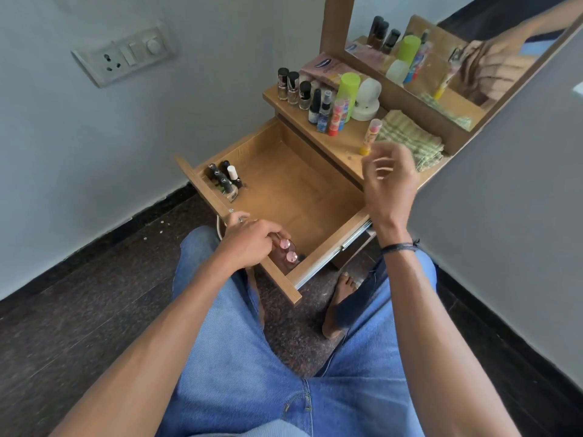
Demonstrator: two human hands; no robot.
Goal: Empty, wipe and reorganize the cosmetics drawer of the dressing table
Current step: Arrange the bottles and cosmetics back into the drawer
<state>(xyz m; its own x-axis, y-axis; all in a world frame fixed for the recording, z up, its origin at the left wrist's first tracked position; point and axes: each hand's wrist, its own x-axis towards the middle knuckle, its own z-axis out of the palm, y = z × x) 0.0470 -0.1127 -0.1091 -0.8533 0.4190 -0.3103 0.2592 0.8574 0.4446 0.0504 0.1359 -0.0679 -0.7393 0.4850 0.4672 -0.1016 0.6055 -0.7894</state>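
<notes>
The right hand [389,181], fingers loosely curled and empty, hovers just beside the upright tube [370,137] on the tabletop [347,146], while the left hand [249,241] grips pink-capped bottles [288,250] in the near corner of the drawer [284,184].

Drawer [293,190] hangs wide open, wooden, mostly bare. Dark-capped polishes [224,181] stand clustered at one end of its front panel, two pink-capped bottles [288,252] at the other. Checked cloth [410,140] lies folded on the surface [344,137].
</notes>
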